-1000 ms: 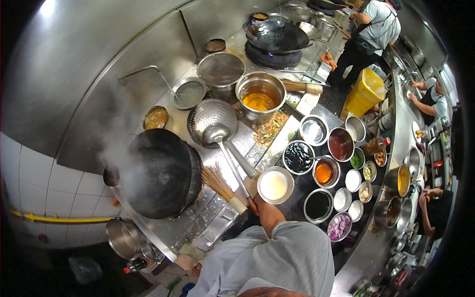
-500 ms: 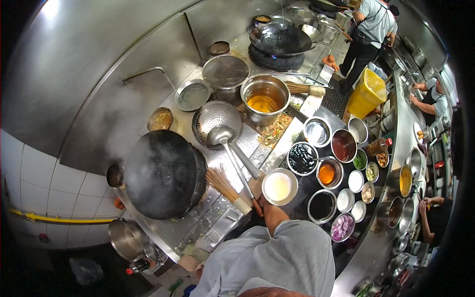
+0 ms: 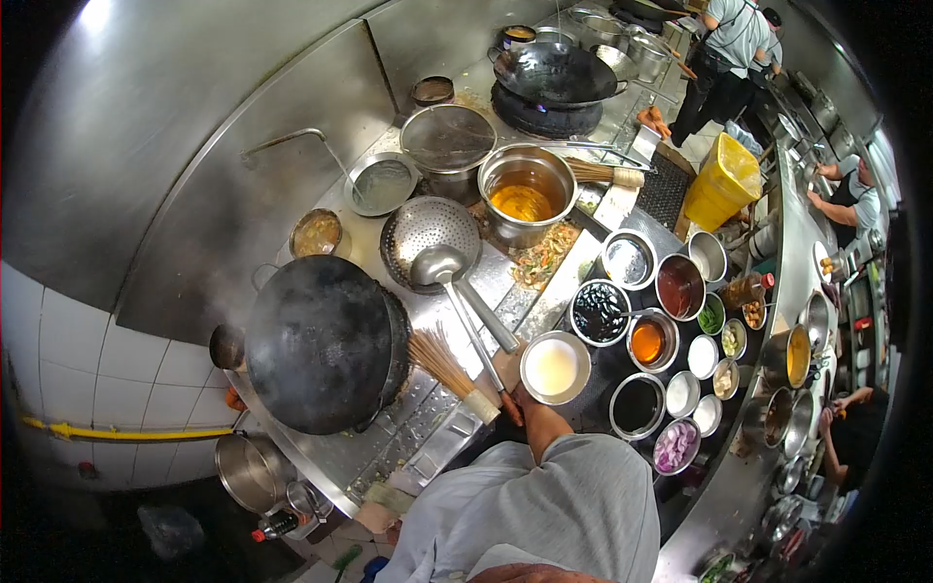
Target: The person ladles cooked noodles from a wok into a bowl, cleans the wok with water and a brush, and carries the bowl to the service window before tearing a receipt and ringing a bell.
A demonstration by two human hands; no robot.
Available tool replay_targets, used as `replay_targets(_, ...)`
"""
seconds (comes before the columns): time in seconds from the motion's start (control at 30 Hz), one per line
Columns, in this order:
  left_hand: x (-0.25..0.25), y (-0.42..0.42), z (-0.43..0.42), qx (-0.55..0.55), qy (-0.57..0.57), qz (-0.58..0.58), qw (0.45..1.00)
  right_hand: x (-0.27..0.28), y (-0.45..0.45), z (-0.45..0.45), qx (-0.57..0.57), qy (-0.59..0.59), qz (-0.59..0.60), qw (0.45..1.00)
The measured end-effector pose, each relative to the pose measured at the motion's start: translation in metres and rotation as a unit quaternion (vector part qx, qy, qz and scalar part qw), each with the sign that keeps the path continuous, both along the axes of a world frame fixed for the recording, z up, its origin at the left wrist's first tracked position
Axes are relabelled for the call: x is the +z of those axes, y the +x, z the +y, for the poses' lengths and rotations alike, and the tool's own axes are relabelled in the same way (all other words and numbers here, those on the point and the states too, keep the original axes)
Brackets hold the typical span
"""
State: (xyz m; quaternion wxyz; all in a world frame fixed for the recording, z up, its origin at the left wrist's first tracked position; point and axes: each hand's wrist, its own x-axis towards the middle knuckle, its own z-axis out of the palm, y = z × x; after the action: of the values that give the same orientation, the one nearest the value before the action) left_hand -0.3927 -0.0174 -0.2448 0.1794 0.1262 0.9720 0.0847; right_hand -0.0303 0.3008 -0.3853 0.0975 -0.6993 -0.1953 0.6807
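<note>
My right hand [image 3: 525, 396] reaches forward between a metal bowl of pale yellow liquid [image 3: 554, 367] and the wooden end of a ladle [image 3: 439, 265]. The bowl hides its fingers, so I cannot make out its grip. The ladle's head lies on a perforated strainer [image 3: 416, 222]. At the stove's front edge a bit of my left hand [image 3: 394, 532] shows beside a folded cloth [image 3: 374, 518]; its fingers are hidden. A large dark wok [image 3: 321, 345] stands tilted on the left, with faint steam. Between it and the ladle lies a bamboo brush [image 3: 447, 369].
Bowls of sauces and chopped ingredients, including red onion [image 3: 675, 445], crowd the right side. Behind stand a pot of orange liquid [image 3: 525, 199] and a second wok [image 3: 556, 76] over a flame. A yellow bin [image 3: 722, 183] is farther right. Several co-workers [image 3: 734, 44] stand around.
The steam over the wok has thinned, and a wok handle shows more clearly at its upper left. The view has shifted slightly. My right hand stays beside the bowl and ladle.
</note>
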Motion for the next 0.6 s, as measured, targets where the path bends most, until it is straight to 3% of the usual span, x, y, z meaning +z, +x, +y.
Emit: replay_targets(0.6, 0.0025, -0.0053, 0.0025, -0.014, 0.014, -0.012, 1.000, 0.0017, -0.0013, 0.0022, 0.012, 0.020, -0.003, 1.000)
